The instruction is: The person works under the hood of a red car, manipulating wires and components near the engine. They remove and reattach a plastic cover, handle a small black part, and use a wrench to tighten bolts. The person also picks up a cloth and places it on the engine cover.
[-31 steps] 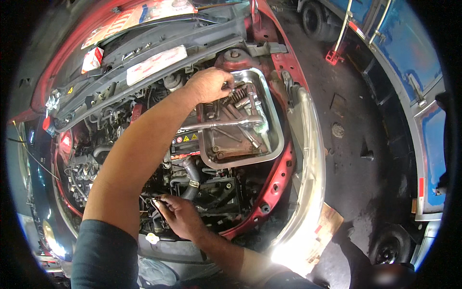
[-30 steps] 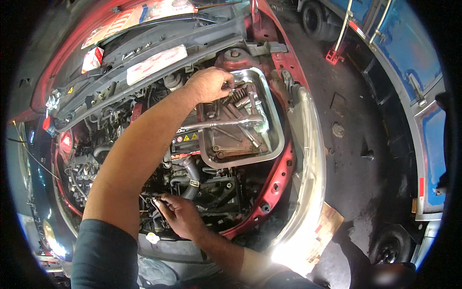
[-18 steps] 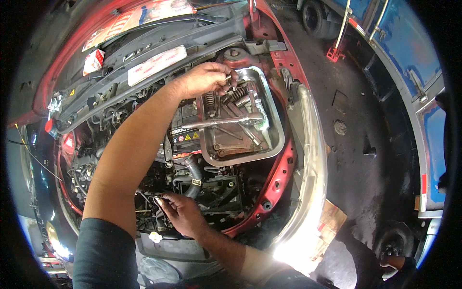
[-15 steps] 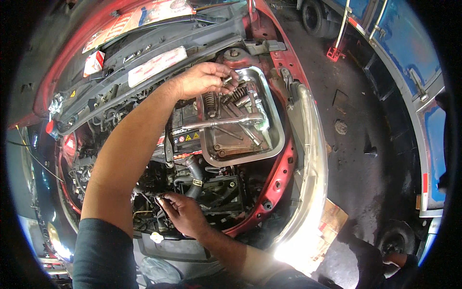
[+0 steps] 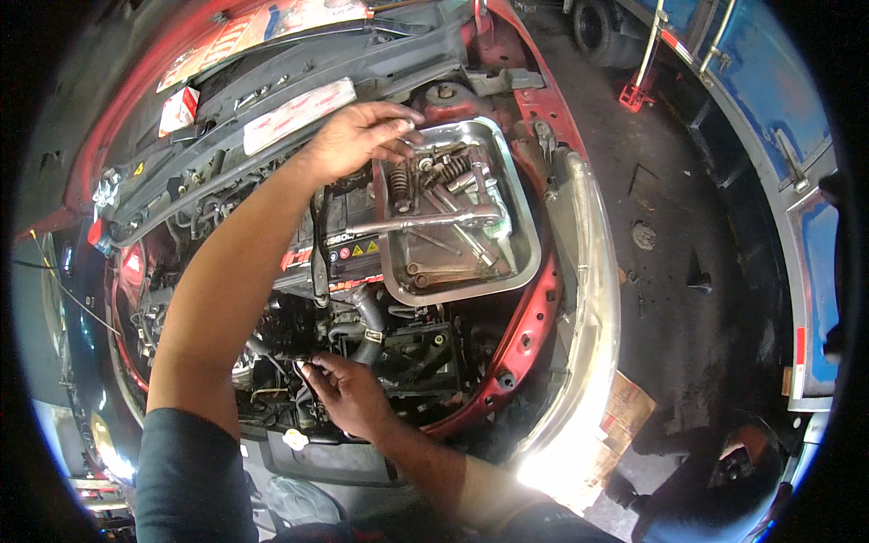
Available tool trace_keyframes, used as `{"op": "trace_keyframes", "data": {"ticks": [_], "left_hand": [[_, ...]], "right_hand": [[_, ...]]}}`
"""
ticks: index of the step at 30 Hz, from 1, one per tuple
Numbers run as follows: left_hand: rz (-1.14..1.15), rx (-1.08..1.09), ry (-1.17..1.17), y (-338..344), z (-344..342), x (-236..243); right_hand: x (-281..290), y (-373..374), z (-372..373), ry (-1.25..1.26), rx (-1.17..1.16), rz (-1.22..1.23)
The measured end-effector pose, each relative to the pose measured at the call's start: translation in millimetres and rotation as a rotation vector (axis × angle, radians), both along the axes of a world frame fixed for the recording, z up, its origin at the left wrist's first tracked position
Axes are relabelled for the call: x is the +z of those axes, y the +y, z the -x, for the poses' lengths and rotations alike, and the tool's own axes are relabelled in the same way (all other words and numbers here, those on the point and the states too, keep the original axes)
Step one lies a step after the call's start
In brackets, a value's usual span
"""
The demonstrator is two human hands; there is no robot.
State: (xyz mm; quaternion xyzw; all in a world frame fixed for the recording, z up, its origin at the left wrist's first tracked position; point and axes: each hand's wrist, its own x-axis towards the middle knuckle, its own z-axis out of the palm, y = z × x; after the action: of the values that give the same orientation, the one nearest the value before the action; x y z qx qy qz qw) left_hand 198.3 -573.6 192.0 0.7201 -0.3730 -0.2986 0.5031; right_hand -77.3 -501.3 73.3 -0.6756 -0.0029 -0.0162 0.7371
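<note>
My left hand [image 5: 362, 138] hangs over the upper left of a steel tray [image 5: 529, 217], fingers pinched round a small metal piece [image 5: 406, 126]. The tray rests in the car's engine bay and holds a long ratchet [image 5: 425, 220], coil springs [image 5: 400, 185], sockets, extension bars and wrenches [image 5: 434, 270]. Below it, my right hand [image 5: 344, 391] reaches in from the lower right, fingers curled at a thin dark part among hoses and engine parts; what they grip is unclear. A corrugated hose [image 5: 369, 348] runs just above that hand, and a battery [image 5: 339, 240] sits left of the tray.
A red-and-white box [image 5: 179, 111] and a white pad [image 5: 281, 120] lie on the cowl. The red fender [image 5: 529, 335] borders the bay. A blue truck [image 5: 751, 81], a red jack [image 5: 636, 96] and cardboard [image 5: 625, 407] are at the right; a person [image 5: 706, 498] is low at lower right.
My left hand has risen and moved left off the tray's middle with the small piece. My right hand stays at the same part. The person at lower right has come further into view.
</note>
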Motion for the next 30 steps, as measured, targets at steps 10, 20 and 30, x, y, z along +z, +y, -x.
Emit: {"op": "trace_keyframes", "data": {"ticks": [10, 20, 30], "left_hand": [[0.124, 0.468, -0.152, 184, 180, 31], [-0.002, 0.612, -0.372, 263, 291, 19], [0.253, 0.712, -0.565, 342, 387, 42]], "right_hand": [[8, -19, -5, 0.022, -0.257, -0.164], [56, 22, 34, -0.065, -0.018, 0.013], [131, 92, 131, 0.119, 0.085, -0.093]]}}
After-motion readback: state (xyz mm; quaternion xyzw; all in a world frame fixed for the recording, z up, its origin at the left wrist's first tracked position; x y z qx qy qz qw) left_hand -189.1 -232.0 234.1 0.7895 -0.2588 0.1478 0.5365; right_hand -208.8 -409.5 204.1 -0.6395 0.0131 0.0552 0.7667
